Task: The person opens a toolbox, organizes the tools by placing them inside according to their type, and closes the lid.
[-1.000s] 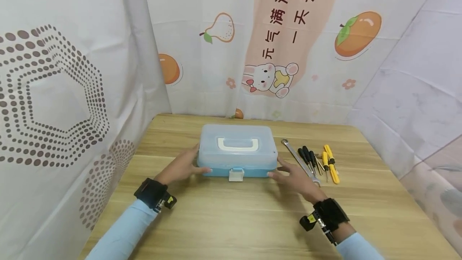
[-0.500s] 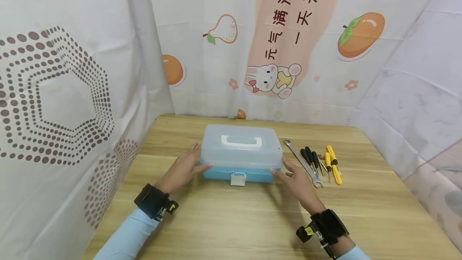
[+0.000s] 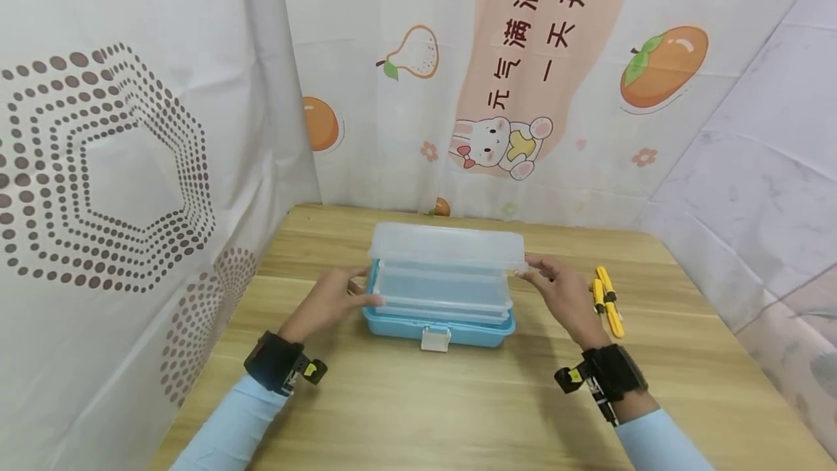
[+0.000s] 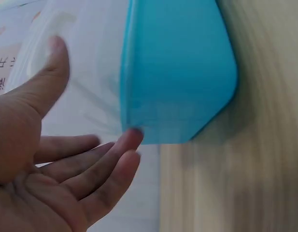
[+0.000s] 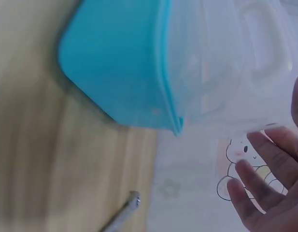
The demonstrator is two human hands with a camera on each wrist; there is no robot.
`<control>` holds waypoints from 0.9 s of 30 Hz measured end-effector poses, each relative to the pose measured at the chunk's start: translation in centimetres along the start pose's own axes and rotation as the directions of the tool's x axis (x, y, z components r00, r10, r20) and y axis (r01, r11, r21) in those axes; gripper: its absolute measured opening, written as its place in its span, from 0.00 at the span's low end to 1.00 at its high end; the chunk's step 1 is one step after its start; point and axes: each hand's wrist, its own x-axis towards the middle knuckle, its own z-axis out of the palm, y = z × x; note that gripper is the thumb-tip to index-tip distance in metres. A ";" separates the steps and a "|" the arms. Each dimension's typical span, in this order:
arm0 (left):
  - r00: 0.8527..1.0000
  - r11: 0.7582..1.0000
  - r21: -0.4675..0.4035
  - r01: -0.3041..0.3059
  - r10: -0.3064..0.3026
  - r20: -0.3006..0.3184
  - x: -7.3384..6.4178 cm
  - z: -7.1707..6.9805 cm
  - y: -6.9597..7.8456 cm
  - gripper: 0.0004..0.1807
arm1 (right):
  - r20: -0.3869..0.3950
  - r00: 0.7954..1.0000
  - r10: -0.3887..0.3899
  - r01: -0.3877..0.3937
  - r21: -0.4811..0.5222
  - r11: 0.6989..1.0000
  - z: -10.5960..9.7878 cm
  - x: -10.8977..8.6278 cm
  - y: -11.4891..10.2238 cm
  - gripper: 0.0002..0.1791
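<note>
Blue box (image 3: 399,327) is sitting on the table (image 3: 418,398), toward the far side, lid (image 3: 447,244) tilting up, clear tray (image 3: 445,298) showing inside. You're keeping your left hand (image 3: 327,304) at the box's left end, fingers loosely extended; your right hand (image 3: 567,300) is touching the lid's right edge, fingers fairly straight. Yellow tools (image 3: 615,320) are lying right.

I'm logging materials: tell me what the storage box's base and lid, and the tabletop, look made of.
Base: probably smooth, satiny plastic, evenly blue. Lid: likely frosted plastic; dim shapes show through. Tabletop: wood or wood-look laminate, softly shiny, with visible grain.
</note>
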 end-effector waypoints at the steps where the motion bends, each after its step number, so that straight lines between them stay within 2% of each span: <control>1: 1.000 1.000 -0.012 0.000 0.001 0.019 0.0 0.1 -0.4 0.39 | -0.001 1.000 0.000 0.000 -0.012 1.000 -0.1 0.5 0.0 0.21; 5: 0.999 1.000 -0.030 0.009 -0.007 0.047 -0.2 0.5 -1.2 0.32 | -0.012 1.000 -0.015 0.015 0.001 1.000 -0.1 2.8 -0.1 0.18; 12: 0.999 0.998 -0.048 0.051 -0.051 0.019 -0.1 0.7 -1.3 0.38 | -0.003 1.000 0.026 -0.025 0.115 0.993 0.1 6.5 -0.2 0.24; 16: 0.997 0.996 -0.053 0.071 -0.070 0.023 -0.2 0.8 -1.2 0.34 | 0.034 0.998 0.045 -0.052 0.231 0.972 0.7 8.3 0.5 0.19; 19: 0.998 0.997 -0.046 0.057 -0.056 0.032 -0.2 0.9 -1.1 0.33 | 0.063 0.995 0.072 -0.085 0.245 0.966 1.1 9.3 1.3 0.16; 22: 0.998 0.998 -0.030 0.046 -0.045 0.037 -0.1 1.0 -0.9 0.33 | 0.111 0.988 0.110 -0.136 0.265 0.955 1.4 10.2 2.0 0.19; 25: 0.997 0.997 -0.028 0.066 -0.065 0.039 -0.2 1.1 -0.9 0.34 | 0.181 0.974 0.134 -0.187 0.314 0.931 1.8 10.8 2.6 0.23; 27: 0.996 0.996 -0.034 0.078 -0.077 0.043 -0.3 1.1 -0.9 0.34 | 0.226 0.964 0.141 -0.208 0.307 0.929 2.2 11.1 3.2 0.27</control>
